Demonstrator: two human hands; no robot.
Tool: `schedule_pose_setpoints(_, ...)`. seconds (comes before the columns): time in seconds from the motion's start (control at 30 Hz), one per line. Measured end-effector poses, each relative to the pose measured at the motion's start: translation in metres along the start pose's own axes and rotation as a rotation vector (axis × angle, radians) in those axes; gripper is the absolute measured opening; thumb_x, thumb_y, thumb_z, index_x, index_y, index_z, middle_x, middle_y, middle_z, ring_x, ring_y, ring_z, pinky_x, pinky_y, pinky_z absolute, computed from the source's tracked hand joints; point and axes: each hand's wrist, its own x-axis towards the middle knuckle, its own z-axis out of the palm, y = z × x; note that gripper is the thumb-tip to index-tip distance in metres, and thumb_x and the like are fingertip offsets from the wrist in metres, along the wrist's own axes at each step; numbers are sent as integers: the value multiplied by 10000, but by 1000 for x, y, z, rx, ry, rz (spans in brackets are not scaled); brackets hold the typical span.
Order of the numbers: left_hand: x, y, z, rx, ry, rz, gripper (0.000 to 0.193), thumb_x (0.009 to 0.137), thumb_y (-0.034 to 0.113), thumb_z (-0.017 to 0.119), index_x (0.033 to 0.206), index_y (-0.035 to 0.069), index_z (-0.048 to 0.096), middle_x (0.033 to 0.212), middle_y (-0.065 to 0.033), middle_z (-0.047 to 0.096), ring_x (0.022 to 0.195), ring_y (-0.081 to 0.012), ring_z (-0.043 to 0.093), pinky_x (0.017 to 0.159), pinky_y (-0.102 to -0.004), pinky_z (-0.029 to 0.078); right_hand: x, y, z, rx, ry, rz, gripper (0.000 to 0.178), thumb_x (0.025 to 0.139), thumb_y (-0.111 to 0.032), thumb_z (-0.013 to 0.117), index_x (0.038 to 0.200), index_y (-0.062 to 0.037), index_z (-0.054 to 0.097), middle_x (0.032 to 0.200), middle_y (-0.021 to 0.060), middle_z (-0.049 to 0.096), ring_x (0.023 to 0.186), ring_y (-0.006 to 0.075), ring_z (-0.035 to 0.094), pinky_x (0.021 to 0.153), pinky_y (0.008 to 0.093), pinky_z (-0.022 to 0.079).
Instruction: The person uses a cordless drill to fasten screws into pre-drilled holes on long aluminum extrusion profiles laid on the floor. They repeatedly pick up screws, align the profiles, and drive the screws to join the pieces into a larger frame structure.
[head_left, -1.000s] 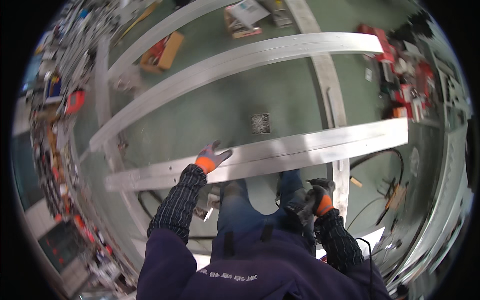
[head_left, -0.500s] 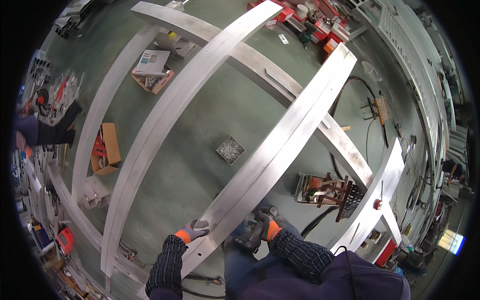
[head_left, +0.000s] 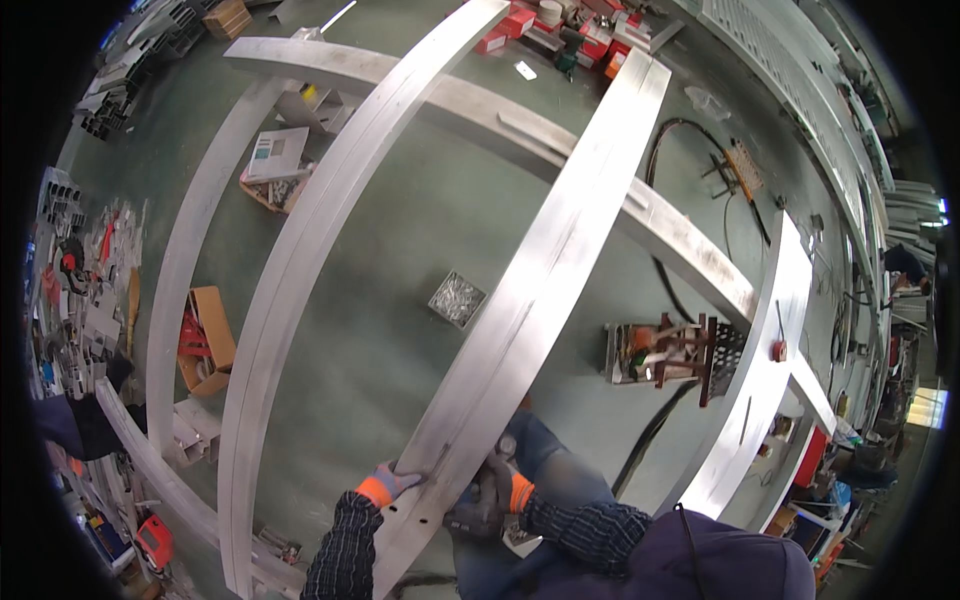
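A long silver metal beam [head_left: 540, 290] runs diagonally from the lower middle to the upper right. My left hand [head_left: 395, 482], in a grey glove with an orange cuff, grips its left edge close to the near end. Beside the fingers, a dark hole [head_left: 423, 521] shows in the top face. Against the beam's right side, my right hand [head_left: 507, 480], gloved alike, is closed around a dark cordless drill [head_left: 474, 517]. The drill's front end is hidden by the beam. Parallel to this beam lies another long beam [head_left: 300, 250] on the left.
A square box of screws [head_left: 458, 299] stands on the green floor between the beams. Crossbars [head_left: 690, 250] join them at the far side. On the right are a tool tray [head_left: 640, 352] and a beam bearing a small red object [head_left: 779, 350]. Another person's dark sleeve [head_left: 70, 425] shows far left.
The view has shifted and turned a little. My right hand has brought the drill up against the beam's right side. The left hand has drawn in to the beam's left edge.
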Motion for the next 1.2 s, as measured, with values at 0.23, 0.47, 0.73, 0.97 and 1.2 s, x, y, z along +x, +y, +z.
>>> schedule_pose_setpoints(0.23, 11, -26, 9, -87, -48, 46, 701, 754, 454, 855, 1224, -36, 678, 1173, -181, 736, 1087, -276, 703, 928, -360, 553, -27, -15, 48, 286, 14, 224, 845, 917, -807, 433, 1419, -134, 529, 1329, 100, 591, 1014, 285, 617, 791, 534, 552)
schedule_pose_setpoints(0.47, -27, -6, 20, -23, 157, 135, 640, 723, 438, 870, 1130, -29, 709, 1092, -168, 758, 1017, -280, 726, 917, -357, 562, -37, -9, 60, 267, 87, 159, 902, 885, -854, 424, 1473, -172, 491, 1413, 66, 554, 1152, 319, 581, 838, 579, 531)
schedule_pose_setpoints(0.73, -33, -21, 21, 120, 163, 195, 587, 725, 398, 865, 1130, 4, 707, 1088, -180, 753, 1007, -292, 728, 913, -368, 568, -39, 2, 61, 227, 36, 115, 876, 898, -849, 405, 1493, -210, 470, 1443, 57, 531, 1210, 300, 561, 866, 594, 524)
schedule_pose_setpoints(0.97, -69, -25, 32, -20, 104, 231, 570, 735, 349, 874, 1150, 0, 699, 1082, -157, 761, 999, -263, 734, 893, -357, 574, -44, 37, 45, 312, 15, 181, 805, 904, -826, 440, 1383, -185, 530, 1183, 31, 630, 655, 165, 510, 608, 420, 523)
schedule_pose_setpoints(1.2, -95, -59, 29, 146, 144, 186, 595, 714, 350, 891, 1157, 1, 702, 1084, -154, 762, 1005, -263, 734, 894, -365, 575, -61, 58, 74, 358, 66, 289, 849, 907, -825, 432, 1461, -183, 475, 1266, 29, 619, 690, 178, 545, 630, 451, 552)
